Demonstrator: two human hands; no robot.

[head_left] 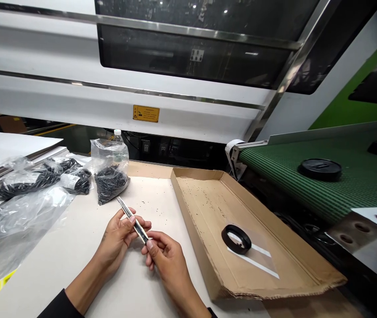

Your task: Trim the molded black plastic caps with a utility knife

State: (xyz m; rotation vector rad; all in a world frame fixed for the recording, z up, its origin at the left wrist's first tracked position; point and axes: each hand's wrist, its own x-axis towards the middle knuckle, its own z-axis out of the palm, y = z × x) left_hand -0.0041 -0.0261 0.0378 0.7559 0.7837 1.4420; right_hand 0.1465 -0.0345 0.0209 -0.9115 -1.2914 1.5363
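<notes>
My left hand [118,238] and my right hand [165,258] meet over the pale table [75,256], both closed on a slim metal utility knife [131,218]. The left fingers pinch its middle and the right fingertips grip its dark lower end. The blade end points up and away to the left. A black ring [236,238] lies in the shallow cardboard tray [204,260] just right of my hands.
Clear plastic bags of small black parts [108,179] and a capped bottle [118,134] stand at the back left. A green conveyor belt [357,181] on the right carries black round lids [319,169]. A white machine housing [75,101] fills the background.
</notes>
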